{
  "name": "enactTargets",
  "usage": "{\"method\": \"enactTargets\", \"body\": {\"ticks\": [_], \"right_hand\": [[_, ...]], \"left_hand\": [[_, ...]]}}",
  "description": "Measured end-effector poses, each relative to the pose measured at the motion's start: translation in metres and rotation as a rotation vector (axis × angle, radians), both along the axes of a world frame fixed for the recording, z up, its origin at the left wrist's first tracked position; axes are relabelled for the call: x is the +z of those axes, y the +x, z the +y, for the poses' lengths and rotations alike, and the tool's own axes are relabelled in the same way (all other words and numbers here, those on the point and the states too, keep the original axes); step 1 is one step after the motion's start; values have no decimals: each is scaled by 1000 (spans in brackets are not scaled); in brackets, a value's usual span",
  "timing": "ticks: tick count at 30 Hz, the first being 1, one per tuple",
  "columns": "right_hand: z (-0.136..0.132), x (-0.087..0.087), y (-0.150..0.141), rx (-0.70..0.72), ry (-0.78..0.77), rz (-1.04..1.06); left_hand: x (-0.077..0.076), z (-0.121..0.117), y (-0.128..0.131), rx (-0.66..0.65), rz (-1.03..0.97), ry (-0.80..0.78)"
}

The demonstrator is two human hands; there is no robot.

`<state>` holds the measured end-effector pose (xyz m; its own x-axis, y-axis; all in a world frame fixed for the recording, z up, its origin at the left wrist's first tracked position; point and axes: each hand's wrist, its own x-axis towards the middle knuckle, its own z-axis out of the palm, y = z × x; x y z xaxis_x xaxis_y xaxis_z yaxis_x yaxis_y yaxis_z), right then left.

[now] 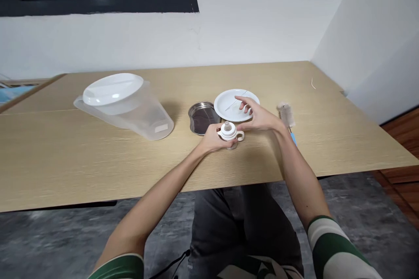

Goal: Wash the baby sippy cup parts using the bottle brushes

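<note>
My left hand (214,138) is wrapped around a small baby bottle (228,130) with a white collar, side handles and a nipple on top. The bottle stands upright, and its clear lower part is mostly hidden by my fingers. Just to its right, my right hand (255,115) has its fingers apart and curved, with nothing visible in them. It hovers over the near right part of a white plate (220,103). A thin, pale stick-like piece (233,105) lies on that plate.
A steel kidney-shaped tray (200,118) sits left of the plate. Farther left stands a large translucent lidded pitcher (137,109). A bottle brush (286,115) with a blue handle lies to the right. At the back right is a thin bent strip (313,84).
</note>
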<state>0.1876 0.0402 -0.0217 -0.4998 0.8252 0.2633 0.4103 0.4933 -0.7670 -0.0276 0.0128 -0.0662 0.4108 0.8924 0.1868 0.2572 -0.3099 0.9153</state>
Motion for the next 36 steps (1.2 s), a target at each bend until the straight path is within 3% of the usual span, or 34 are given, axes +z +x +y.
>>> {"method": "enactTargets", "body": {"ticks": [3, 7, 12, 17, 20, 28, 36], "right_hand": [[-4, 4, 1, 93, -51, 34], [-12, 2, -21, 189, -65, 47], [-10, 3, -24, 89, -67, 260], [-6, 1, -19, 105, -252, 498], [-7, -2, -22, 133, -274, 523], [-9, -3, -27, 166, -232, 490], [-9, -2, -29, 64, -216, 506]], "left_hand": [[-2, 2, -1, -41, -3, -16], [-5, 4, -3, -31, -15, -6], [0, -1, -3, -25, 37, -6], [2, -3, -3, -58, -64, 52], [-2, -2, -4, -32, -177, 71], [5, -3, -1, 215, -246, 98], [11, -6, -2, 137, -204, 103]]}}
